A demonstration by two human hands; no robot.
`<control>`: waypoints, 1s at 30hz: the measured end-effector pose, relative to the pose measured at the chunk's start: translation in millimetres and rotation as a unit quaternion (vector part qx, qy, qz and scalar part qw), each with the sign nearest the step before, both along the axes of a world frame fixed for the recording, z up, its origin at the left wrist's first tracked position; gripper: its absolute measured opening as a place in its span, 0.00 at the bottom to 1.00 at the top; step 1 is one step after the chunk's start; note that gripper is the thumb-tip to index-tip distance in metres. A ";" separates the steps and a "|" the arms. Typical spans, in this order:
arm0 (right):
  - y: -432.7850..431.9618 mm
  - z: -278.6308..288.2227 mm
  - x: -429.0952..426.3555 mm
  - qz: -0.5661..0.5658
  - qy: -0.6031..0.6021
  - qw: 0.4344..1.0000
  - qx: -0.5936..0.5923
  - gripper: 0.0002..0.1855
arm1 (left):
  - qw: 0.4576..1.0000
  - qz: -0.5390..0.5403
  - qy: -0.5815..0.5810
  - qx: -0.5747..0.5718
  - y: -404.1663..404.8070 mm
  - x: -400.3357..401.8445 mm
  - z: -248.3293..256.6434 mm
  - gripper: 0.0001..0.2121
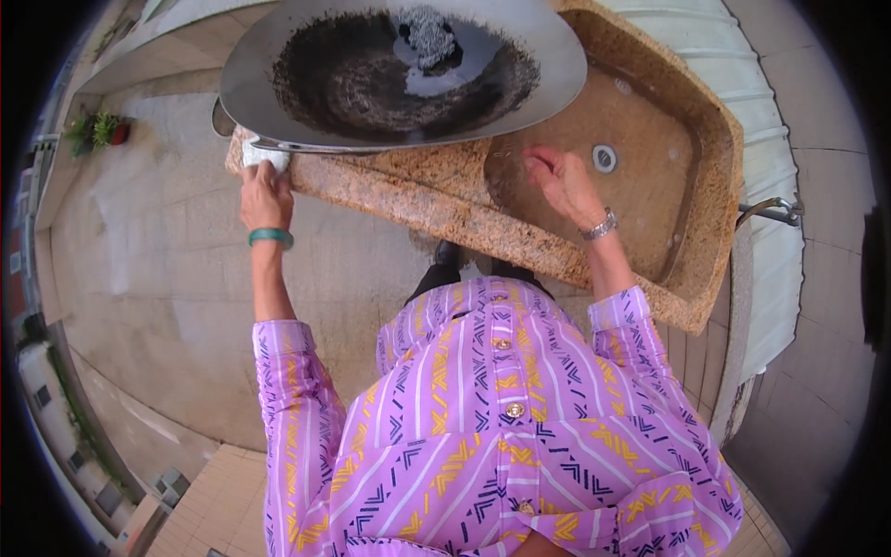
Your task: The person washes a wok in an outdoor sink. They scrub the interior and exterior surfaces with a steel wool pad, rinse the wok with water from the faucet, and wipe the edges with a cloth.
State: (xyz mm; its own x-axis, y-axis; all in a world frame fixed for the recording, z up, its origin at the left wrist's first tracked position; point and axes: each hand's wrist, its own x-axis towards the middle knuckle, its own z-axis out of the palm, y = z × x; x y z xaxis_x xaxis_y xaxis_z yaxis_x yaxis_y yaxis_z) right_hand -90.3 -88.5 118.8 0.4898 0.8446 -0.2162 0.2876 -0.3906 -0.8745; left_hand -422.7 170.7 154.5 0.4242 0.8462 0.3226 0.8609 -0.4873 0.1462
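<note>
A large metal wok (411,76) with a blackened inside stands tilted over the stone sink (390,188). In it lie a steel-wool scrubber (428,38) and a little water. My left hand (266,195), with a green bangle at the wrist, grips a whitish pad or cloth (268,153) at the wok's near left edge, beside its metal loop handle (223,118). The pad partly hides what lies beneath. My right hand (565,186), wearing a metal watch, hovers over the basin to the right of the wok. Its fingers are curled and blurred; whether they hold anything is unclear.
The basin has a round drain (605,159). A tap with a bent pipe (769,209) is at the sink's right end. Pale corrugated sheeting (755,139) lies beyond it. Potted plants (104,129) stand far left on the paved ground.
</note>
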 end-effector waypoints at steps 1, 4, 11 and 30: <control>1.4 2.6 3.1 -0.016 0.035 0.999 -0.007 0.12 | 0.999 -0.030 0.005 0.017 -5.9 4.7 -0.3 0.08; -0.7 3.5 18.0 -0.059 0.127 0.990 0.004 0.17 | 0.995 -0.019 -0.086 -0.041 -0.1 -6.5 -5.9 0.11; -1.1 19.2 35.6 -0.174 0.312 0.934 0.021 0.20 | 0.903 0.051 -0.414 -0.106 22.9 -10.4 28.9 0.16; -135.4 -42.6 123.3 -0.026 -0.166 0.966 -0.199 0.16 | 0.831 -0.024 -0.538 -0.140 -49.6 68.0 98.5 0.27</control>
State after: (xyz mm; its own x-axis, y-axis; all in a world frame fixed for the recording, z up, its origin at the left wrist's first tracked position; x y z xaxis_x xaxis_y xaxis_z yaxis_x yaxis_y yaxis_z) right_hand 33.1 -223.9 76.2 0.6275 0.6993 -0.3423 0.4969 -0.6982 -0.5153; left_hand -354.7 121.1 252.9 0.0537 0.9425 0.3298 0.1396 -0.3342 0.9321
